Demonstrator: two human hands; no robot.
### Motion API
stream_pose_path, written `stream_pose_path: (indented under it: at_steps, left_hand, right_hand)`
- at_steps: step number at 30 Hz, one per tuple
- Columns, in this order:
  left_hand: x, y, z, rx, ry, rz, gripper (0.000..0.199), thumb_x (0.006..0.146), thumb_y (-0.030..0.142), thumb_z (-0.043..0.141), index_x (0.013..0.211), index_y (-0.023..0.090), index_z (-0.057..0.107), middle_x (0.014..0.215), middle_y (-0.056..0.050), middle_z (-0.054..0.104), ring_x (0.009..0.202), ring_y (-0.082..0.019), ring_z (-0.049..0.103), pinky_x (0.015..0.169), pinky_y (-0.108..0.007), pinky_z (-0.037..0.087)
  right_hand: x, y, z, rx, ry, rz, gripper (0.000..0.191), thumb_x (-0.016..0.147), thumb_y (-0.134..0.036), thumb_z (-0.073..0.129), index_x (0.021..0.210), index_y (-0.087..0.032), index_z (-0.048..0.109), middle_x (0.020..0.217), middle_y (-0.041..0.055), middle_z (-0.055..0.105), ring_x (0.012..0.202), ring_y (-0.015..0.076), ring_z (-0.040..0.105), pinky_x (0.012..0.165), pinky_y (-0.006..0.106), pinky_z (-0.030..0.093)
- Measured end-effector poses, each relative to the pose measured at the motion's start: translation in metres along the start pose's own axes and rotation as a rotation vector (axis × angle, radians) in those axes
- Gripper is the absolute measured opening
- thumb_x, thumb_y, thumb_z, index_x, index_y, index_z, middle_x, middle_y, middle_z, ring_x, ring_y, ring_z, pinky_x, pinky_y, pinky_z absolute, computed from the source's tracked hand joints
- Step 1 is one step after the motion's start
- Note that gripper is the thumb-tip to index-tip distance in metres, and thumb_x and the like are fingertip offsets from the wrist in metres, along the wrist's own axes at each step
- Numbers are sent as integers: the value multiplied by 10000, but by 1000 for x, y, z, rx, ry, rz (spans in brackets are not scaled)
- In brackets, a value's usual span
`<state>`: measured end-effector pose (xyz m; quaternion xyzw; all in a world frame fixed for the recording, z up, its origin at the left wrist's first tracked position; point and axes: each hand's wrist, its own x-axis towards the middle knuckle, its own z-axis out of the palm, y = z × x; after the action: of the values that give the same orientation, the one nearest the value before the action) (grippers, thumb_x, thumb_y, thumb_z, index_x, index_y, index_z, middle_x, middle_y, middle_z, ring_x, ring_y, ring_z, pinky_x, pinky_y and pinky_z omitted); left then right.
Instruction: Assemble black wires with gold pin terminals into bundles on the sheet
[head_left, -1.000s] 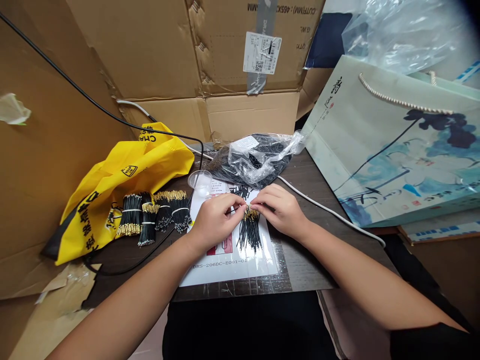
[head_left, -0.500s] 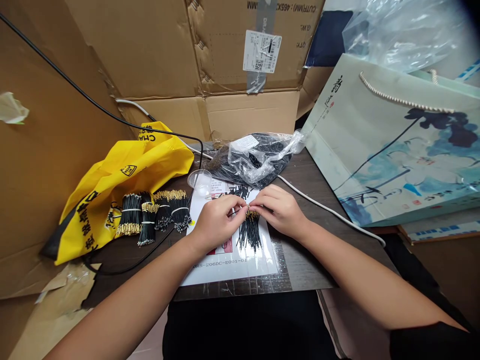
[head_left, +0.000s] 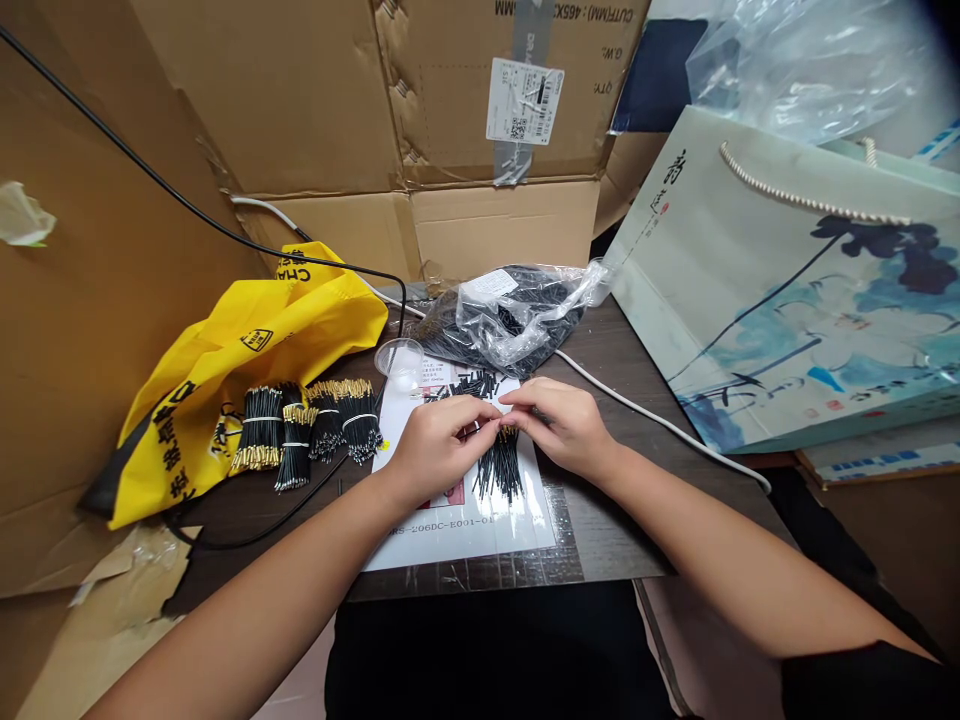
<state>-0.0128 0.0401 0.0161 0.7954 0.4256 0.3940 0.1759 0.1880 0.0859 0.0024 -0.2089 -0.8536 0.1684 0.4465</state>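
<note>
Counting one left hand (head_left: pixel 444 440) and one right hand (head_left: pixel 564 425) at the dial's centre, four banded wire bundles (head_left: pixel 298 447) at nine o'clock, one loose wire cluster (head_left: pixel 500 470) and one printed sheet (head_left: pixel 450 550) toward six. Adding one yellow bag (head_left: pixel 225 360) between nine and ten, one plastic-wrapped pack (head_left: pixel 510 320) at twelve, one carrier bag (head_left: pixel 787 300) at two. Losing count of black tubes (head_left: pixel 480 383) toward eleven.

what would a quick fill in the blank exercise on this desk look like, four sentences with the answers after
The left hand and right hand meet above the loose black wires, whose ends nearest the fingers are coloured ____.
Beside the left forearm, the number of wire bundles is ____.
Behind those bundles, the crumpled bag with black lettering is coloured ____.
The cable curving past the right hand is coloured ____.

Missing words: gold; four; yellow; white.
</note>
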Motion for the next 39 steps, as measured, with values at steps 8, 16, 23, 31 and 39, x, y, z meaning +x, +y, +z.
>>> stream_pose_path:
  at_steps: [8, 16, 23, 31, 39]
  left_hand:
    - [-1, -3, 1, 84, 0, 60, 104, 906, 222, 598, 923, 192, 697, 820, -3, 706, 750, -109, 637, 725, -248, 485]
    - [-1, -3, -4, 238, -17, 174, 159, 931, 224, 552, 976, 197, 702, 829, -29, 714, 790, -143, 649, 765, -294, 503]
    - [-1, -1, -1, 111, 27, 70, 127, 915, 230, 583, 943, 191, 700, 850, -23, 723, 773, -130, 649, 756, -279, 496]
    - [2, 3, -4, 15, 77, -112, 110, 891, 260, 619, 877, 188, 701, 772, -6, 705, 715, -120, 625, 704, -261, 486]
    - [0, 0, -3, 110, 50, 2, 132, 920, 250, 578, 907, 190, 696, 863, -25, 729, 793, -135, 653, 761, -281, 496]
  right_hand:
    - [-2, 0, 2, 3, 4, 58, 204, 911, -210, 622, 1113, -185, 636, 838, 29, 726, 770, 146, 684, 747, 293, 555]
    - [-3, -3, 3, 88, -65, 174, 242, 940, -232, 575, 1177, -195, 611, 718, -12, 692, 675, 128, 668, 704, 277, 539]
    - [-1, -8, 1, 106, -61, 243, 262, 946, -240, 556, 1200, -190, 592, 686, -25, 655, 637, 117, 615, 695, 273, 501]
    - [6, -7, -5, -69, -125, 46, 96, 926, -197, 554, 967, -188, 641, 850, 50, 685, 787, 177, 590, 774, 364, 476]
    - [3, -4, -3, -45, -131, 67, 109, 937, -190, 549, 964, -183, 655, 845, 52, 705, 804, 180, 618, 788, 365, 488]
